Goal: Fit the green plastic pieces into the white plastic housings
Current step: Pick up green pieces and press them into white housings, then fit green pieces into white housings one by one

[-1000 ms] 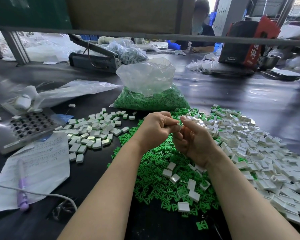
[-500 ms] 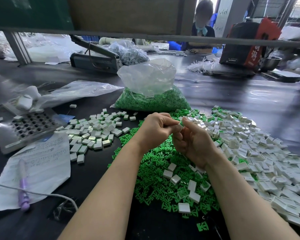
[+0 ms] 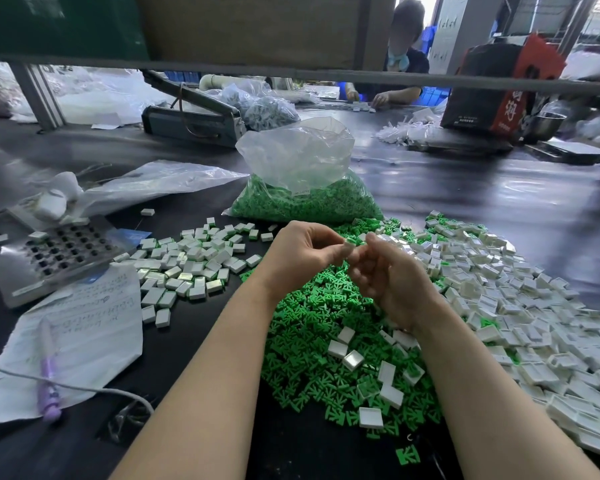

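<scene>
Above a heap of loose green pieces [image 3: 312,344], my left hand [image 3: 302,258] and my right hand [image 3: 392,275] meet at the fingertips. Between them they pinch one small white housing [image 3: 351,244] with a bit of green showing at its top. How far the green piece sits in it is hidden by my fingers. A wide pile of empty white housings [image 3: 520,306] spreads to the right. A group of white housings with green inside [image 3: 191,265] lies to the left. A clear bag of green pieces [image 3: 305,199] stands behind my hands.
At the left sit a metal block with a grid of holes [image 3: 59,254], a handwritten paper [image 3: 84,334] with a purple pen [image 3: 49,389] and a white cable [image 3: 84,389]. An empty plastic bag [image 3: 160,181] lies behind. A person [image 3: 399,64] works at the far side.
My right hand's fingers have loosened and drawn slightly right, so the white housing with green now shows between the fingertips. Both hands stay above the green heap.
</scene>
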### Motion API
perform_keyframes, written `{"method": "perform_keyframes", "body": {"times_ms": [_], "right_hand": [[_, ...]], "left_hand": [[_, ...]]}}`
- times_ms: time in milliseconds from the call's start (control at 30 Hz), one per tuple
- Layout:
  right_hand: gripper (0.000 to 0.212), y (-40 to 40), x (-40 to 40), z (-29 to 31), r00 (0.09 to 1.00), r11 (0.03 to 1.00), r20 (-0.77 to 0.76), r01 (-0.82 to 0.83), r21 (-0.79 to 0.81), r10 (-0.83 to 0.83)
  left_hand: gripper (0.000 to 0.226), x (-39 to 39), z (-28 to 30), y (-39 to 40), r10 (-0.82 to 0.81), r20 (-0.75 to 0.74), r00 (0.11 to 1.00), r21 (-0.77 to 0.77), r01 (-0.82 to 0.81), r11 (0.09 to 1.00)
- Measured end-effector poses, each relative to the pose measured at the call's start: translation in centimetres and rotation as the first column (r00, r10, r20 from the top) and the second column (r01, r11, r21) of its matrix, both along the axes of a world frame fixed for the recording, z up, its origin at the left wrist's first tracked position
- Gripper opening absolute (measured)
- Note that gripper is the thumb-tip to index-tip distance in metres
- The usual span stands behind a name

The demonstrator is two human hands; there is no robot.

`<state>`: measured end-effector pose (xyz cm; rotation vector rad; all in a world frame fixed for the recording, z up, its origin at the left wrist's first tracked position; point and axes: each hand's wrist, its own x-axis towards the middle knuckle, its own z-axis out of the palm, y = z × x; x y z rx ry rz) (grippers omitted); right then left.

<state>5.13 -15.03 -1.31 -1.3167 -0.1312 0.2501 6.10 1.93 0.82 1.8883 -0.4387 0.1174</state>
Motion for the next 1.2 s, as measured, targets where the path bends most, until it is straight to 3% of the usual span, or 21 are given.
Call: {"method": "perform_keyframes", "body": {"times_ms": [133, 300, 833, 933, 1067, 1133, 1200], "right_hand": [[0.011, -0.4, 0.2, 0.3, 0.964, 0.979, 0.194, 0.197, -0.051, -0.184], [0.003, -0.4, -0.1, 0.7, 0.910, 0.934, 0.385, 0.260, -0.245, -0.153], [0.005, 0.4, 0.0, 0.1, 0.909, 0.852, 0.392, 0.313, -0.420, -0.141], [0.005, 0.1, 0.3, 0.1, 0.870, 0.758, 0.464, 0.413, -0.505, -0.166], [0.004, -0.6, 0.7, -0.2, 0.833, 0.548, 0.539, 0.511, -0.662, -0.126], [0.008, -0.8, 0.9, -0.3, 0.837, 0.427, 0.543, 0.518, -0.741, -0.074], [0.013, -0.9, 1.1, -0.4, 0.841, 0.286, 0.539, 0.530, -0.799, -0.051]], "left_hand": [[0.012, 0.2, -0.2, 0.3, 0.038, 0.000, 0.999, 0.036, -0.038, 0.999], [0.014, 0.2, -0.1, 0.2, 0.034, 0.015, 0.999, 0.089, -0.035, 0.995], [0.013, 0.2, -0.1, 0.7, 0.108, 0.016, 0.994, 0.206, -0.109, 0.973], [0.019, 0.7, -0.4, 2.3, 0.317, 0.085, 0.944, 0.251, -0.329, 0.910], [0.015, 0.8, -0.7, 6.0, 0.732, 0.158, 0.663, 0.216, -0.746, 0.630], [0.021, 0.9, -0.7, 7.4, 0.808, 0.175, 0.563, 0.222, -0.822, 0.525], [0.027, 0.9, -0.6, 7.7, 0.814, 0.172, 0.554, 0.246, -0.825, 0.509]]}}
